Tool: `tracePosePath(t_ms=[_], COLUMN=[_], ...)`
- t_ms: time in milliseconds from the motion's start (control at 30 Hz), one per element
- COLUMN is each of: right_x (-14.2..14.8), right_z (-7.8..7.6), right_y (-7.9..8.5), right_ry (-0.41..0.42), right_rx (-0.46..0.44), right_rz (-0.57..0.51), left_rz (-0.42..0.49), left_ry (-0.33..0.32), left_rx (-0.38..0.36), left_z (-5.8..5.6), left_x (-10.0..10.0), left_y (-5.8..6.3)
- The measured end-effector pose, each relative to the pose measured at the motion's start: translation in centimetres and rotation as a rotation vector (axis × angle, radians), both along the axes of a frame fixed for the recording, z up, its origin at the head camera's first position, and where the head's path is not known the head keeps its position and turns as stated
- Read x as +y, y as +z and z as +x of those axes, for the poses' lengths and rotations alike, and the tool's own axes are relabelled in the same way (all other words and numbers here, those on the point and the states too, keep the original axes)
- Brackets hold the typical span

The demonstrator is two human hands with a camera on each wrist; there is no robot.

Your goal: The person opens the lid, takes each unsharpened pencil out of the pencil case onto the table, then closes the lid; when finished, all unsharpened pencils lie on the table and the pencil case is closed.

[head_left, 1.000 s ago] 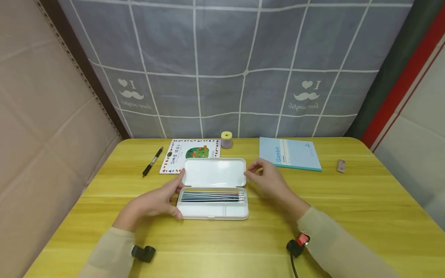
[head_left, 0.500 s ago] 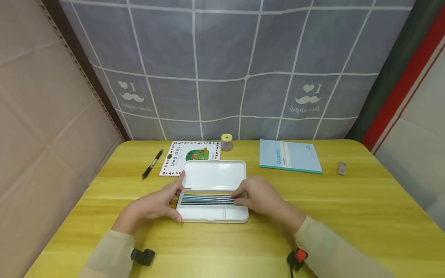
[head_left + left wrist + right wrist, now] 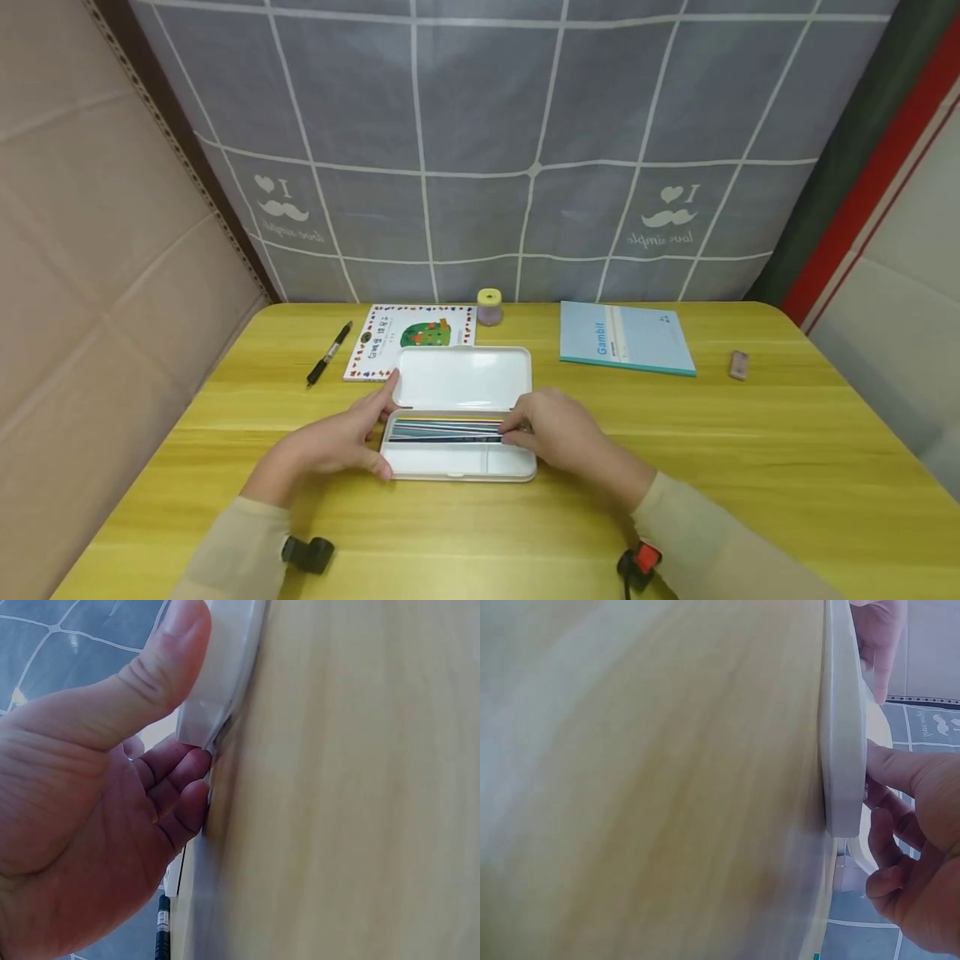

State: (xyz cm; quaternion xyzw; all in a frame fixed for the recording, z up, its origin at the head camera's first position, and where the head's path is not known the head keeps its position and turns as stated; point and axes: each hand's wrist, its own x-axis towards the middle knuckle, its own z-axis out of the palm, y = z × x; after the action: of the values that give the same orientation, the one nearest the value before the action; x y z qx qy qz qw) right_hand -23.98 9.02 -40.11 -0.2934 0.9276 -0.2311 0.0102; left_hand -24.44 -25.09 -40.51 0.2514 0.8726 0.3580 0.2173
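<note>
A white pencil case (image 3: pixel 437 461) lies with its lid (image 3: pixel 462 377) raised in the middle of the wooden table. Several pencils (image 3: pixel 442 429) lie lengthwise in its rear compartment; the front compartments hold nothing. My left hand (image 3: pixel 330 442) grips the case's left end, thumb at the front corner and fingers around the back, as the left wrist view also shows. Over the right end, my right hand (image 3: pixel 562 429) reaches inside with thumb and forefinger pinching a dark pencil (image 3: pixel 442 439) near its tip. Those fingers hide the pencils' right ends.
Behind the case lies a picture book (image 3: pixel 382 346), partly covered by the lid. A black pen (image 3: pixel 328 354) is at left, a yellow-topped round container (image 3: pixel 490 307) at the back. Right of them are a blue notebook (image 3: pixel 637 340) and a small eraser-like block (image 3: pixel 738 365).
My right hand has moved from beside the lid's right edge down and left into the case, onto the pencils. The dark pencil has shifted slightly. My left hand stays on the case.
</note>
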Motion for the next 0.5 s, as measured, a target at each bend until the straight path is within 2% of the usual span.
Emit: tracePosePath(t_ms=[267,500], right_x=[0.4,2.5], right_z=[0.0,-0.4], right_y=[0.3,0.7], right_ry=[-0.017,-0.099], right_rx=[0.029,0.092], right_rz=[-0.029,-0.071], left_rz=[0.0,0.021], left_ry=[0.011,-0.007], left_rx=[-0.023,-0.017], left_z=[-0.1,-0.1], left_x=[0.1,0.0], left_y=[0.0,0.3])
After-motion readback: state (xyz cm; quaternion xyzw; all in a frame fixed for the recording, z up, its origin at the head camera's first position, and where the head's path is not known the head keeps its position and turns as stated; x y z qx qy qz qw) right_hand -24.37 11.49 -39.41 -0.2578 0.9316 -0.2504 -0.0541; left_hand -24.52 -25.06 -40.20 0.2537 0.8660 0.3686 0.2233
